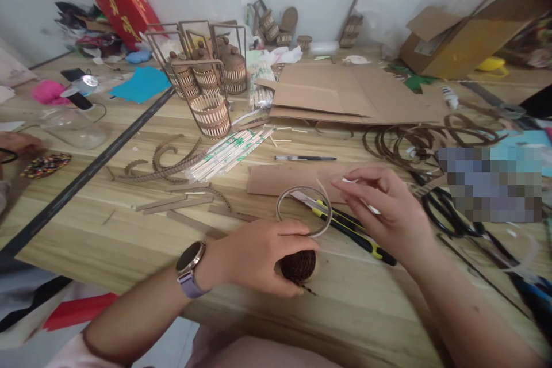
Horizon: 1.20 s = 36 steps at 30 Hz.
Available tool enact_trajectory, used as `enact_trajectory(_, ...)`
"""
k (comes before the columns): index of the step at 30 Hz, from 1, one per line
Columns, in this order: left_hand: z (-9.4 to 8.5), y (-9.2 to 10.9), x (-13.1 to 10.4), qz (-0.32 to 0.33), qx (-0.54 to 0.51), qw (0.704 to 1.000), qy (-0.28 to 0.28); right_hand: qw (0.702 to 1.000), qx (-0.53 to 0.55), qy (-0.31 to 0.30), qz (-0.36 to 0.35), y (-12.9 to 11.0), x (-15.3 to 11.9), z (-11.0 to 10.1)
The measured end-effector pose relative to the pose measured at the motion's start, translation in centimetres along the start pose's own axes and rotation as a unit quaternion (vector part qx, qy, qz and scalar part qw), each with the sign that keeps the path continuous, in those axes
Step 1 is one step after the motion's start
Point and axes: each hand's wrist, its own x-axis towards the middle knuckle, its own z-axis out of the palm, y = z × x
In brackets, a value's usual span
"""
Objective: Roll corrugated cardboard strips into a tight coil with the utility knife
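My left hand point(271, 256), with a watch on its wrist, is wrapped round a dark brown woven round piece point(298, 266) low over the wooden table. Just beyond its fingers a thin cardboard ring point(330, 215) stands out, one loose end sticking up. My right hand point(379, 207) is to the right of the ring, its thumb and fingers pinched on a small white piece point(371, 207). Beneath and between the hands lie yellow-and-black cutters point(357, 236) and a brown cardboard strip point(267, 179).
Small lantern-like baskets point(209, 115) stand at the back left, near wrapped sticks point(233, 152). Flat cardboard point(319, 92) lies behind a pen point(305, 158). Black scissors point(448, 215) and coiled strips point(388, 141) are at the right. Another person's hand point(19, 142) shows at the left edge.
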Motion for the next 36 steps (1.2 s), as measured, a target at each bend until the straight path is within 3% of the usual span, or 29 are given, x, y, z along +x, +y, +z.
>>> enact_trajectory(7, 0.2, 0.0, 0.0, 0.009, 0.019, 1.000, -0.021, 0.996, -0.005, -0.053, -0.068, 0.2, 0.0, -0.1)
enact_trajectory(14, 0.1, 0.1, 0.0, 0.011, 0.030, 0.999, -0.019, 0.989, -0.071, -0.091, -0.094, 0.8, 0.0, -0.3)
enact_trajectory(19, 0.0, 0.0, -0.4, 0.027, -0.022, 0.999, 0.015, 0.989, 0.040, -0.131, -0.052, 0.6, 0.4, -0.6)
enact_trajectory(25, -0.3, 0.3, -0.6, 0.071, -0.101, 0.992, 0.032, 0.974, 0.201, -0.104, 0.031, 0.4, 0.5, -1.2)
enact_trajectory(32, -0.4, 0.5, -0.3, 0.103, -0.115, 0.987, 0.055, 0.955, 0.276, -0.091, 0.056, 1.0, 0.2, -0.9)
enact_trajectory(34, -0.6, 0.6, -0.4, 0.116, -0.118, 0.985, 0.053, 0.953, 0.288, -0.061, 0.076, 1.8, 0.0, -0.8)
enact_trajectory(36, -0.9, 0.7, -0.5, 0.119, -0.121, 0.984, 0.048, 0.948, 0.302, 0.007, 0.097, 2.9, -0.2, -0.9)
